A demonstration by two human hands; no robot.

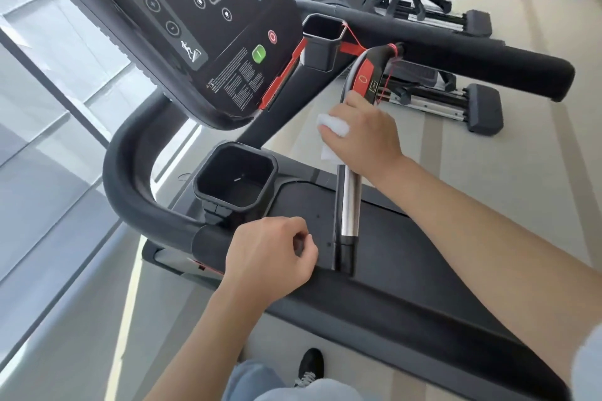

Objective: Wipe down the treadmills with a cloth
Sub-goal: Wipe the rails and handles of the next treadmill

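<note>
At the far left, the padded side handrail [136,185] of the treadmill [407,277] curves round toward the person. The left hand [270,257] rests on its near end, fingers curled into a loose fist against the padding; it carries nothing visible and seems only to steady the body. Just beyond that hand sits the near cup holder [236,177], and above it tilts the console [195,26] with its green and red buttons.

Right of the left hand, the metal grip bar [348,205] runs away from the person, silver and bare on the stretch nearest them. Farther up that bar the right hand [365,137] is closed around it, with the white cloth [332,130] bunched between palm and metal; a corner of cloth hangs out on the hand's left side. Just past the fingertips the bar bends into the red-and-black sensor pad [366,76], tied with a red safety cord [353,39] leading to the far cup holder [322,39].

The step in hand looks like wiping this centre grip bar. Next the hand probably needs to slide along the bar while staying wrapped, either up onto the sensor pad or back down the bare silver stretch, keeping the cloth from slipping out. The cord beyond the fingers could snag. The right side handrail [488,65], farther right, appears yet to be reached.
</note>
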